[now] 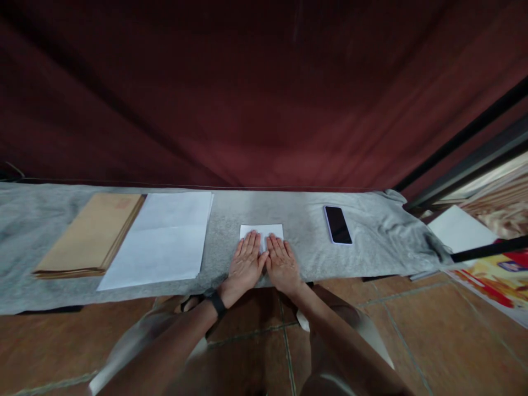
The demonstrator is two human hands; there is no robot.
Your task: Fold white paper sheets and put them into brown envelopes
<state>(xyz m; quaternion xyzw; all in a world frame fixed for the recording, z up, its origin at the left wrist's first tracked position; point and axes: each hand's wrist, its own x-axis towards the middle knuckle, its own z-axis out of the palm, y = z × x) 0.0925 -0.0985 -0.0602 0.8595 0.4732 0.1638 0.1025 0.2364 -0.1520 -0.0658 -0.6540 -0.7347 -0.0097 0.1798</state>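
A small piece of white paper (261, 229), which looks folded, lies on the grey cloth in front of me. My left hand (246, 260) rests flat on its left half, fingers stretched out and pointing away from me. On the right half lies my right hand (282, 265), palm down with the fingers straight. The two thumbs nearly meet over the middle of the paper. Both palms hide the paper's lower part; its upper edge shows beyond the fingertips. A dark watch (215, 301) is on my left wrist.
Left of my hands lie a stack of white sheets (160, 242) and a pile of brown envelopes (91, 231). A phone (338, 225) lies to the right on the grey cloth (289, 206). A dark red curtain (247, 110) hangs behind. Colourful packaging (501, 275) stands at far right.
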